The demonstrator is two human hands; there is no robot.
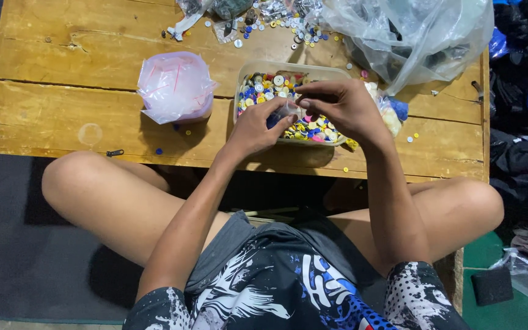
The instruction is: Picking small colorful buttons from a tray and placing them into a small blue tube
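Note:
My left hand (258, 127) and my right hand (340, 107) meet over a clear plastic tub (288, 68) full of coloured buttons (267, 85). Between the fingertips of both hands sits a small clear plastic bag (288, 110), pinched from both sides. What is inside the little bag is too small to make out. The tub stands on a low wooden table (62, 116), just in front of my crossed legs.
A container wrapped in pinkish clear plastic (175, 85) stands left of the tub. Loose buttons (276, 27) and small packets lie at the table's far edge. A large crumpled clear bag (423, 30) fills the far right. Clothes (520, 153) pile up beside the table.

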